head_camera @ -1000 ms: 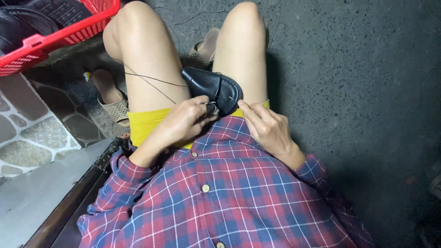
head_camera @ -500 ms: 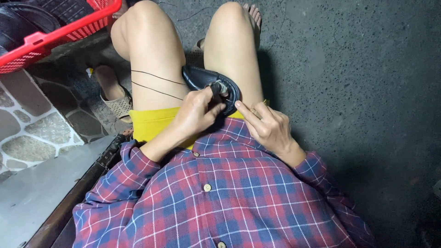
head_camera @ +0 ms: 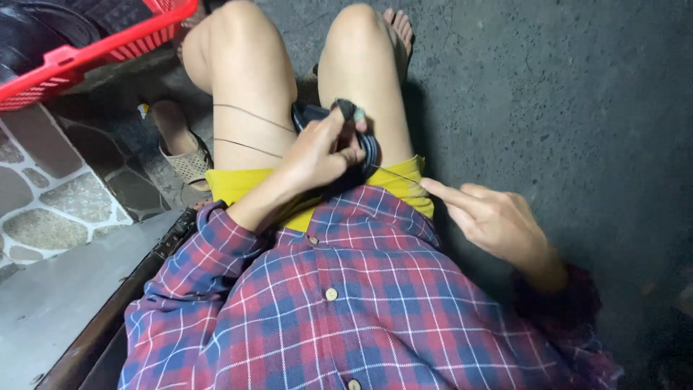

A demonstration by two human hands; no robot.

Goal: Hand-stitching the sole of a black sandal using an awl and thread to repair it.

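Observation:
I sit with a black shoe (head_camera: 369, 146) wedged between my bare knees. My left hand (head_camera: 317, 155) grips the shoe from above, thumb and fingers pressed on its upper edge. A thin dark thread (head_camera: 245, 112) lies in two lines across my left thigh. Another strand of thread (head_camera: 397, 174) runs from the shoe to my right hand (head_camera: 491, 217). That hand is drawn out to the right of my lap and pinches the strand at its fingertips. I cannot make out a needle. I wear yellow shorts (head_camera: 234, 184) and a red and blue plaid shirt (head_camera: 361, 303).
A red plastic basket (head_camera: 108, 43) holding dark items stands at the top left. A beige sandal (head_camera: 184, 155) lies beside my left leg. Stone paving (head_camera: 43, 202) and a grey ledge (head_camera: 58, 303) are on the left, dark rough ground (head_camera: 577, 108) on the right.
My right hand has moved away from the shoe to the right, drawing the thread out. My left hand has shifted up on the shoe. The view has tilted forward.

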